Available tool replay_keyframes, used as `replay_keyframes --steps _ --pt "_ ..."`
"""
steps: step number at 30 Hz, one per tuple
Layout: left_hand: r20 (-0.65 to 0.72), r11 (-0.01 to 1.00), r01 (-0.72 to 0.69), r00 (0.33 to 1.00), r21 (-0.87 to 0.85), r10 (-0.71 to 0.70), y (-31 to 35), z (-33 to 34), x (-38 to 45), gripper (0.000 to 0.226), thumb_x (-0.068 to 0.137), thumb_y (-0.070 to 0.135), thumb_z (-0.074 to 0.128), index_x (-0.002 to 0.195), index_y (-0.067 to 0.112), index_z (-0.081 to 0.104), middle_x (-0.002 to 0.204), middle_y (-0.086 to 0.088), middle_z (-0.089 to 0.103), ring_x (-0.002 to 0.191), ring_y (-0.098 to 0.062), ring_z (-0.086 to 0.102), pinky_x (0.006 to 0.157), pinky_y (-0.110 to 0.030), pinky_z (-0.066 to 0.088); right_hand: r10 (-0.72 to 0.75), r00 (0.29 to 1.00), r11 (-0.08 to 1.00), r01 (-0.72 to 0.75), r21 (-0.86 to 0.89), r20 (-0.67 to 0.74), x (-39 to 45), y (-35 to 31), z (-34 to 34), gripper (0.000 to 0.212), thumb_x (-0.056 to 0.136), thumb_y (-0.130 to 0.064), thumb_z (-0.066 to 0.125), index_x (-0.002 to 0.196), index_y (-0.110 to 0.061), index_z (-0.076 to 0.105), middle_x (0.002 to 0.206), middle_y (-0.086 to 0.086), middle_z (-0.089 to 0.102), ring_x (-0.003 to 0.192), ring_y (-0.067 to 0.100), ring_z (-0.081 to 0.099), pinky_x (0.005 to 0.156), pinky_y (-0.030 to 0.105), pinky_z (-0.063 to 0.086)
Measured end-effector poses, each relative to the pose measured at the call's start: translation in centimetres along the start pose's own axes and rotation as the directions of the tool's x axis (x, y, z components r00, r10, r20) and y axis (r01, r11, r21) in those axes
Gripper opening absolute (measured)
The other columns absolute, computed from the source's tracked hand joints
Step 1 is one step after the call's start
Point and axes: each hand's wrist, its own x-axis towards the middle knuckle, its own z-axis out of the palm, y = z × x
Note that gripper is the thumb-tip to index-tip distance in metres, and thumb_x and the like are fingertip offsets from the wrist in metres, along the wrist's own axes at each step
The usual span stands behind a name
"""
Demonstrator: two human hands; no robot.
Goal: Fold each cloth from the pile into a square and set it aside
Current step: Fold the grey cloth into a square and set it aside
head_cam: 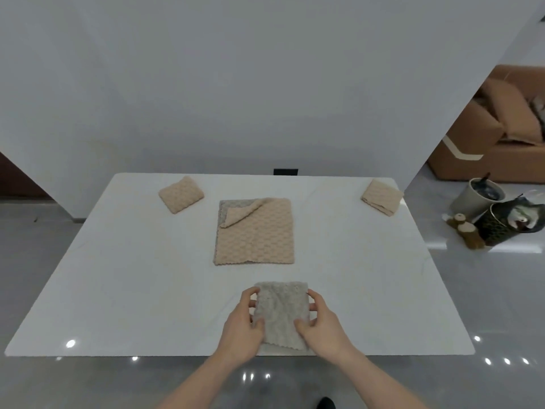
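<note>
At the near edge of the bench (118,290), the left hand (243,323) and right hand (320,324) pinch the grey cloth (281,314) by its sides. For a true square (it looks half folded), she should match the corners before pressing flat.

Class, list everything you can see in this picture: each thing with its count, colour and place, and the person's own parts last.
Rectangular white table: one, centre.
Folded beige cloth squares: two, far left and far right.
Pile of unfolded cloths: beige over grey, table centre.
Grey textured cloth: one, near edge, part folded.
Brown cardboard boxes: floor, right.
Bins: two, floor, right.
Left hand: grips grey cloth's left edge.
Right hand: grips its right edge.
</note>
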Motion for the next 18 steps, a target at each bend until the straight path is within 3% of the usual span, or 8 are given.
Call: replay_keyframes --steps 4,8,18 --pt "-0.010 1.000 0.003 1.000 0.014 -0.003 2.1 4.6 0.2 0.054 0.097 0.015 0.053 0.141 0.045 0.044 0.128 0.019 0.056 0.096 -0.003 0.062 0.082 -0.020 0.054 -0.032 0.999 0.998 0.034 -0.050 0.042 0.8 1.5 -5.2 0.067 0.091 -0.027 0.066 0.147 -0.040 0.032 0.116 -0.015 0.060 0.087 0.006 0.069 0.067 0.017 0.054" --pt "-0.004 0.999 0.013 1.000 0.045 -0.013 3.2 7.4 0.1 0.055 0.099 0.019 0.054 0.150 0.036 0.041 0.139 0.018 0.048 0.115 -0.008 0.057 0.102 -0.027 0.049 -0.037 0.997 0.996 0.042 -0.073 0.062 1.1 2.7 -8.2 0.067 0.092 -0.026 0.065 0.149 -0.038 0.032 0.117 -0.013 0.059 0.091 0.008 0.068 0.066 0.013 0.051" --pt "0.102 0.990 -0.033 0.995 0.135 0.019 4.8 9.7 2.7 0.061 0.100 0.019 0.052 0.157 0.031 0.033 0.138 0.014 0.047 0.114 -0.002 0.053 0.106 -0.023 0.042 -0.006 1.000 0.994 0.006 -0.109 0.001 1.9 4.6 -10.8 0.065 0.093 -0.023 0.065 0.148 -0.037 0.034 0.116 -0.012 0.060 0.091 0.008 0.068 0.063 0.011 0.049"
